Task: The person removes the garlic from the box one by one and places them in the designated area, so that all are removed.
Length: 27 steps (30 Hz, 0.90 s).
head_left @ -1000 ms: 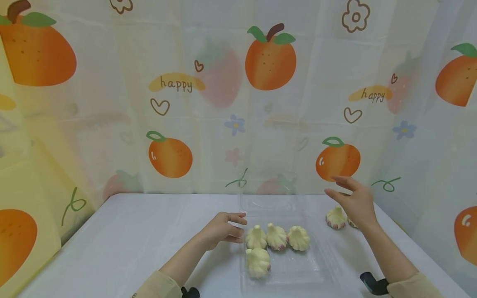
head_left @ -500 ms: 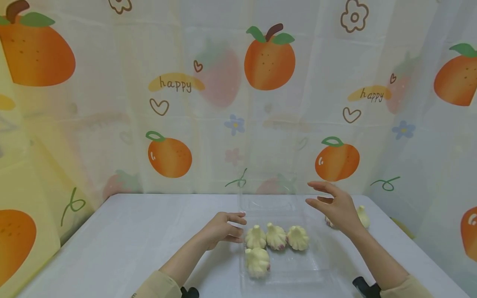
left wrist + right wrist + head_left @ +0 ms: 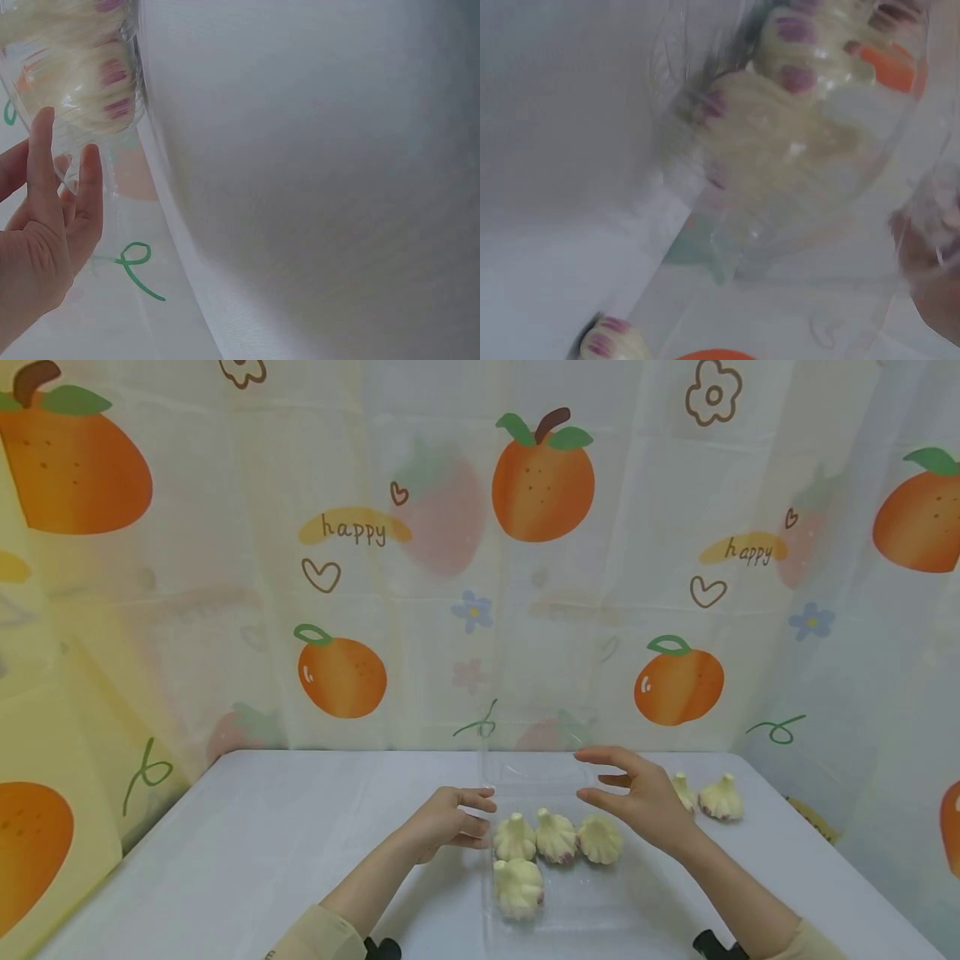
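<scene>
A clear plastic clamshell box point(image 3: 577, 893) stands on the white table with its lid raised at the back. Inside are several pale garlic bulbs point(image 3: 556, 837) with purple-streaked bottoms, most in a row and one garlic bulb point(image 3: 518, 889) in front. My left hand point(image 3: 452, 822) is at the box's left side, fingers extended; in the left wrist view its fingertips lie at the clear wall. My right hand point(image 3: 637, 793) hovers over the box's back right, thumb and fingers apart, with nothing visible between them. The right wrist view is blurred, the hand point(image 3: 937, 277) only partly showing.
Two more bulbs sit on the table behind my right hand: a garlic bulb point(image 3: 722, 797) and a partly hidden garlic bulb point(image 3: 683, 792). A fruit-printed curtain point(image 3: 435, 635) hangs behind the table point(image 3: 300, 827) and along its sides.
My right hand has moved left from over the loose garlic bulbs to the back right of the box, uncovering them. The left hand and the box have stayed in place.
</scene>
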Each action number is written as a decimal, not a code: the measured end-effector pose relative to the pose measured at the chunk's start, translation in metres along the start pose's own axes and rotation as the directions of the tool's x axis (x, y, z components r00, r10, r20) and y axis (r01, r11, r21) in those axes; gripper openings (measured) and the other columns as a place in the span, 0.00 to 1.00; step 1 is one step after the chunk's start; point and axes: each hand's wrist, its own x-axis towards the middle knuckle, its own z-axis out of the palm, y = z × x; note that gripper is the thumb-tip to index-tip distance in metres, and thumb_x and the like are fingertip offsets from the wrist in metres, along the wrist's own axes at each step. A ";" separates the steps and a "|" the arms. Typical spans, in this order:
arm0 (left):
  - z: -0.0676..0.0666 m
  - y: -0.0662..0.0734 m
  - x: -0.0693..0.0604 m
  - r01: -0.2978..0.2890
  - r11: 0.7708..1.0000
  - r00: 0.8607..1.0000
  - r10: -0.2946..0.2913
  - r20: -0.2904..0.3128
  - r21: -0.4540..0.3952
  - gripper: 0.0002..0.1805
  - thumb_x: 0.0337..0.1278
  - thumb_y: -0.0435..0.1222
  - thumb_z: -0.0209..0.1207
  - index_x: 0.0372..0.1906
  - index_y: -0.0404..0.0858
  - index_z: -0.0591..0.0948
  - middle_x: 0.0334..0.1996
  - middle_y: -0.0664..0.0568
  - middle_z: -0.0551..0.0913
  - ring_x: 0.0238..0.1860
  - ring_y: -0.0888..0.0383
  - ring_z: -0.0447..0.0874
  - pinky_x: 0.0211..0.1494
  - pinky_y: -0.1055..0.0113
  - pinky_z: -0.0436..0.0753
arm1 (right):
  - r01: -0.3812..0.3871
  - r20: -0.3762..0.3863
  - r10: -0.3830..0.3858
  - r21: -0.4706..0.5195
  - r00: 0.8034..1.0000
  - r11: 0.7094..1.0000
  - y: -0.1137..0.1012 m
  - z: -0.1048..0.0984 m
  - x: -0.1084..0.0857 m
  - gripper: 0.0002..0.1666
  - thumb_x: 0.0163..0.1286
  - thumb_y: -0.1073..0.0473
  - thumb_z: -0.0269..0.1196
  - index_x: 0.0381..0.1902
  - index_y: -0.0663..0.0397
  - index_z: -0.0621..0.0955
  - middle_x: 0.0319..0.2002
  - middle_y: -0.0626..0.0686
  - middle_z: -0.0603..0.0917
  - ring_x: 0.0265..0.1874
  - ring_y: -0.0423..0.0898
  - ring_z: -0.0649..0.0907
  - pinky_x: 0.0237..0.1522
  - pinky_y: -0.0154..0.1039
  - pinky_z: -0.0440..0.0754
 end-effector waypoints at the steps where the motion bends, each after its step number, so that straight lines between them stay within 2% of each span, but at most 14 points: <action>1: 0.000 0.000 0.000 -0.001 1.000 1.000 0.001 0.001 -0.001 0.23 0.56 0.21 0.58 0.59 0.23 0.77 0.74 0.38 0.64 0.57 0.43 0.83 0.44 0.66 0.92 | 0.013 0.011 -0.013 0.007 1.000 1.000 -0.001 0.002 0.000 0.26 0.60 0.54 0.72 0.57 0.41 0.81 0.56 0.49 0.85 0.54 0.27 0.80 0.54 0.34 0.88; 5: 0.000 -0.001 0.001 -0.005 1.000 1.000 0.005 0.006 -0.006 0.23 0.55 0.21 0.58 0.59 0.22 0.77 0.75 0.37 0.64 0.56 0.44 0.83 0.44 0.66 0.92 | 0.058 0.060 -0.060 0.031 0.996 0.998 -0.003 0.012 -0.001 0.26 0.60 0.54 0.72 0.56 0.41 0.81 0.56 0.49 0.85 0.54 0.29 0.81 0.54 0.32 0.87; 12: -0.001 -0.003 0.002 -0.001 1.000 1.000 0.001 0.001 -0.006 0.23 0.56 0.22 0.59 0.59 0.23 0.77 0.75 0.39 0.64 0.57 0.44 0.82 0.43 0.66 0.92 | 0.085 0.166 -0.092 0.053 0.982 0.995 -0.008 0.026 -0.002 0.26 0.60 0.54 0.72 0.57 0.39 0.80 0.57 0.46 0.84 0.55 0.34 0.82 0.55 0.34 0.87; 16: -0.001 -0.003 0.002 0.003 1.000 1.000 -0.003 -0.003 -0.004 0.23 0.56 0.22 0.59 0.59 0.23 0.77 0.75 0.39 0.64 0.58 0.44 0.82 0.43 0.66 0.92 | 0.121 0.230 -0.129 0.048 0.964 0.991 -0.010 0.035 -0.003 0.26 0.60 0.54 0.72 0.57 0.38 0.80 0.56 0.46 0.85 0.54 0.37 0.83 0.54 0.38 0.88; 21: -0.001 -0.003 0.002 0.001 1.000 1.000 -0.001 -0.001 -0.004 0.23 0.55 0.22 0.59 0.58 0.23 0.77 0.74 0.39 0.65 0.57 0.45 0.83 0.43 0.66 0.92 | 0.182 0.289 -0.197 0.078 0.937 0.980 -0.012 0.043 -0.005 0.25 0.60 0.58 0.72 0.56 0.45 0.80 0.54 0.50 0.86 0.55 0.42 0.83 0.53 0.46 0.89; 27: -0.001 -0.002 0.002 0.001 1.000 1.000 -0.001 -0.001 -0.005 0.23 0.55 0.23 0.59 0.58 0.23 0.78 0.74 0.39 0.65 0.56 0.47 0.83 0.44 0.66 0.92 | 0.210 0.352 -0.234 0.105 0.906 0.972 -0.014 0.052 -0.005 0.24 0.62 0.56 0.70 0.56 0.50 0.81 0.54 0.54 0.86 0.55 0.45 0.83 0.52 0.46 0.89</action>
